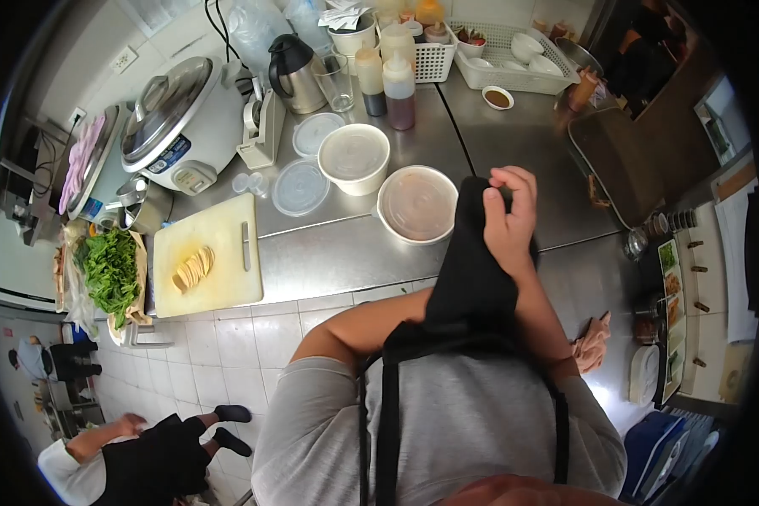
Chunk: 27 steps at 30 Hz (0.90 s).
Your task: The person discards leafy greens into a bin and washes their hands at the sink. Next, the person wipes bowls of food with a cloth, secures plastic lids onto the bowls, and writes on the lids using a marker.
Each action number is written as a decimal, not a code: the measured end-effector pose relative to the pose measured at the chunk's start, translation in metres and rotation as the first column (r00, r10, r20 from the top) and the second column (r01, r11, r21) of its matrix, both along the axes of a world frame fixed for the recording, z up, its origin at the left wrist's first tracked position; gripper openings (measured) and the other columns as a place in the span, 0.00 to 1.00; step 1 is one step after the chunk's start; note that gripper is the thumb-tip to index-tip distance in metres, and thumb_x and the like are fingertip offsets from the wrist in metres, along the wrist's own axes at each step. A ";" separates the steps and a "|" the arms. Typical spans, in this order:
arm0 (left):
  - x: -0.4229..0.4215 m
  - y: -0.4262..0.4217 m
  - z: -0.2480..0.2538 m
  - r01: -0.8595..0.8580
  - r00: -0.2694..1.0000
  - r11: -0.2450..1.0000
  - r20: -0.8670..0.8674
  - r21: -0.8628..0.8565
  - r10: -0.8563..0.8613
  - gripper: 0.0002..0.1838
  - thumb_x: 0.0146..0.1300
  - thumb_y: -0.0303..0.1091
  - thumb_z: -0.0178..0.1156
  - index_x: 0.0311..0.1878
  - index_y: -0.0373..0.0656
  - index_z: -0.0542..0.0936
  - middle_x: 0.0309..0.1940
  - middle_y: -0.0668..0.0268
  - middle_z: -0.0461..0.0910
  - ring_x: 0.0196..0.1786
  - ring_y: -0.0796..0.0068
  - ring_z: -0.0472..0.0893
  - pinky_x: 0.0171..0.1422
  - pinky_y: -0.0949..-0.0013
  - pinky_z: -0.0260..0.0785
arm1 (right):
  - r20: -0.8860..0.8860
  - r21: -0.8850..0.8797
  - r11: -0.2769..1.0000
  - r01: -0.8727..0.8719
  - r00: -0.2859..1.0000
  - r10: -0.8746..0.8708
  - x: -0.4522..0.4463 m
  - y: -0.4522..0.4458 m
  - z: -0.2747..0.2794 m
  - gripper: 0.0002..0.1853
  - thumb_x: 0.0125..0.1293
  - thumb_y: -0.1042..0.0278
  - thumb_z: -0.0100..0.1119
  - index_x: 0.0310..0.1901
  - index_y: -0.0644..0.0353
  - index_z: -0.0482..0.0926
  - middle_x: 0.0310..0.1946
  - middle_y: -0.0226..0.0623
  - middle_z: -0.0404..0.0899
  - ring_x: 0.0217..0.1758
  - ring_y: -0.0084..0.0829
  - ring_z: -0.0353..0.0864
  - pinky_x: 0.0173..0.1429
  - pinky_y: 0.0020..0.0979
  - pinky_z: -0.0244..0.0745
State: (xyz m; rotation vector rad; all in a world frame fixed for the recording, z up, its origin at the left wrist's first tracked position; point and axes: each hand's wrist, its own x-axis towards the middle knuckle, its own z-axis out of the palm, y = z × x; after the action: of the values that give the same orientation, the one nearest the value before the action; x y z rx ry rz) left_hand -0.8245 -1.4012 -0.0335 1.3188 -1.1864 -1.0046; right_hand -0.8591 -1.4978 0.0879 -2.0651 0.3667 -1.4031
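My right hand (510, 215) is raised beside the lifted black apron cloth (472, 261), its fingers bent and its thumb apart, with nothing visible between them. My left forearm runs behind this cloth, which hides my left hand. Just left of the cloth stands a lidded white bowl (417, 205) with brownish contents under its clear lid. A second lidded bowl (354, 158) is behind it to the left. Two loose clear lids (302, 187) lie beside that bowl.
A cutting board (219, 291) holds pale slices (194, 270) and a knife (245, 245). Leafy greens (112, 270), a rice cooker (181, 126), sauce bottles (399, 88) and a basket (514, 80) surround the steel counter (337, 266). Another person (143, 464) is at the lower left.
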 end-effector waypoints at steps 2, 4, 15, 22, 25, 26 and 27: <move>-0.013 -0.014 0.010 0.000 0.998 0.999 -0.060 -0.039 -0.002 0.20 0.48 0.38 0.55 0.43 0.36 0.74 0.37 0.51 0.76 0.41 0.61 0.76 0.46 0.65 0.66 | 0.026 0.049 0.998 -0.035 0.999 0.034 -0.004 -0.002 0.003 0.11 0.52 0.78 0.51 0.40 0.63 0.71 0.37 0.37 0.67 0.36 0.27 0.68 0.44 0.25 0.64; -0.019 -0.019 0.014 -0.002 0.995 0.999 -0.102 -0.053 -0.004 0.20 0.48 0.38 0.56 0.43 0.36 0.73 0.38 0.51 0.76 0.42 0.61 0.76 0.46 0.65 0.66 | 0.079 0.118 0.993 0.025 0.996 -0.035 -0.010 -0.013 -0.008 0.12 0.52 0.78 0.51 0.40 0.63 0.70 0.38 0.37 0.67 0.36 0.26 0.68 0.44 0.25 0.64; 0.084 0.092 -0.001 0.234 0.927 0.964 0.269 0.122 -0.260 0.32 0.47 0.46 0.60 0.52 0.33 0.68 0.44 0.55 0.75 0.41 0.65 0.76 0.47 0.66 0.66 | -0.485 -0.073 0.940 -0.334 0.835 0.259 0.031 -0.038 -0.029 0.18 0.50 0.65 0.57 0.45 0.54 0.73 0.45 0.39 0.68 0.48 0.40 0.68 0.53 0.36 0.62; 0.117 0.086 0.006 -0.624 0.769 0.763 -0.044 0.170 0.638 0.27 0.61 0.39 0.49 0.59 0.34 0.57 0.47 0.59 0.68 0.44 0.76 0.69 0.47 0.75 0.62 | -0.761 -0.356 0.750 -0.557 0.638 0.113 0.097 -0.019 -0.060 0.25 0.50 0.52 0.56 0.52 0.43 0.69 0.59 0.37 0.58 0.63 0.45 0.52 0.61 0.50 0.48; 0.109 0.045 -0.019 -0.718 0.690 0.696 -0.149 -0.014 0.709 0.29 0.58 0.35 0.50 0.59 0.30 0.54 0.56 0.49 0.61 0.59 0.63 0.62 0.60 0.69 0.55 | -0.791 -0.353 0.774 -0.525 0.610 0.053 0.101 -0.016 -0.075 0.27 0.49 0.49 0.55 0.54 0.40 0.67 0.60 0.36 0.56 0.64 0.44 0.51 0.61 0.51 0.47; 0.107 0.035 -0.023 -0.749 0.658 0.661 -0.158 -0.038 0.736 0.28 0.58 0.34 0.50 0.59 0.30 0.55 0.55 0.49 0.61 0.58 0.63 0.63 0.60 0.69 0.55 | -0.792 -0.355 0.774 -0.525 0.609 0.049 0.104 -0.016 -0.076 0.27 0.50 0.49 0.55 0.54 0.40 0.67 0.60 0.36 0.57 0.64 0.45 0.51 0.60 0.51 0.48; 0.103 0.029 -0.021 -0.776 0.628 0.629 -0.166 -0.056 0.760 0.28 0.58 0.33 0.50 0.58 0.30 0.56 0.55 0.49 0.62 0.58 0.62 0.63 0.60 0.68 0.55 | -0.795 -0.353 0.777 -0.521 0.605 0.045 0.104 -0.013 -0.075 0.27 0.50 0.50 0.55 0.55 0.40 0.66 0.60 0.36 0.57 0.63 0.45 0.52 0.60 0.50 0.49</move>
State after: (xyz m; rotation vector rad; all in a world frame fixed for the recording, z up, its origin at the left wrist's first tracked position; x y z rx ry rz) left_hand -0.7211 -1.3724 -0.0543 1.4363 -0.4507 -0.3521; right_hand -0.7552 -1.5112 0.0131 -2.9900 -0.1233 -0.3543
